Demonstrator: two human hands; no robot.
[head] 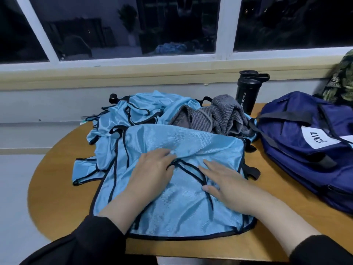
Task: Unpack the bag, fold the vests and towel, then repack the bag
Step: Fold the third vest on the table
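A light blue vest (183,211) with black trim lies spread on the wooden table (57,188) in front of me. My left hand (152,173) rests flat on its upper middle, fingertips at a fold of the fabric. My right hand (227,186) lies flat beside it, fingers straight and pointing left over the black trim. Behind this vest is a heap of more blue vests (133,111). A crumpled grey towel (215,115) sits on the heap's right side. The navy bag (305,146) lies at the table's right.
A black sport bottle (246,92) stands behind the towel near the wall. A green patterned fabric item (342,83) sits at the far right by the sill. The window ledge runs along the back. The table's curved edge drops off at the left.
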